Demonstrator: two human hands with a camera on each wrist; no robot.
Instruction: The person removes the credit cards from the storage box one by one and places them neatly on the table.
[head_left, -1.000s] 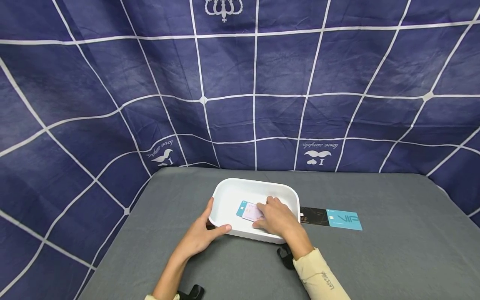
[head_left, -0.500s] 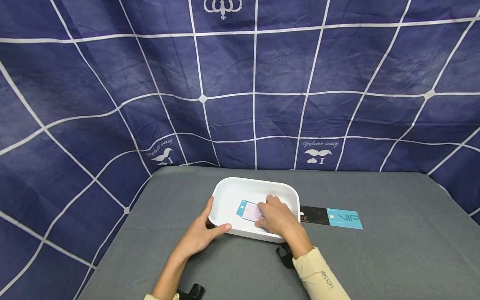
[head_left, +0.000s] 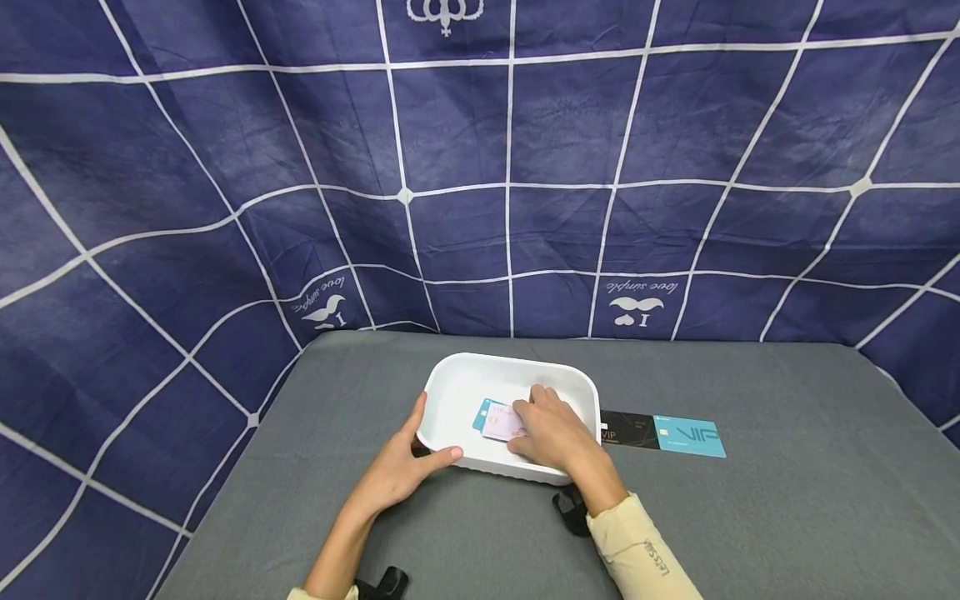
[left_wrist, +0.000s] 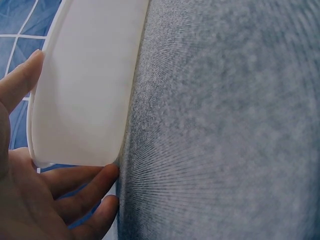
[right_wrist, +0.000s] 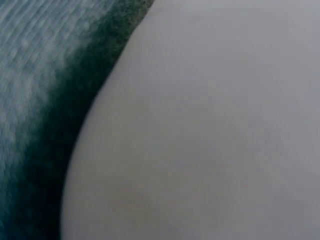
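Observation:
A white plastic tray (head_left: pixel 457 392) with rounded corners sits on the grey cloth. My left hand (head_left: pixel 400 475) holds its left end, thumb on the near rim and fingers round the corner; in the left wrist view the thumb presses the tray's side (left_wrist: pixel 85 100). Inside the tray, a pink card (head_left: pixel 500 422) lies over a blue card (head_left: pixel 481 414), whose left part shows. My right hand (head_left: pixel 555 432) reaches in over the near right rim and pinches the pink card's right end, covering that part. The right wrist view shows only the blurred tray wall (right_wrist: pixel 190 120).
Right of the tray, a black VIP card (head_left: pixel 632 430) and a light blue VIP card (head_left: pixel 690 437) lie in a row on the grey cloth (head_left: pixel 810 483). A dark blue curtain (head_left: pixel 562 233) with white grid lines hangs behind.
The pink card has shifted slightly left and turned a little, covering more of the blue card. My right hand has moved slightly with it; my left hand and the tray stay put.

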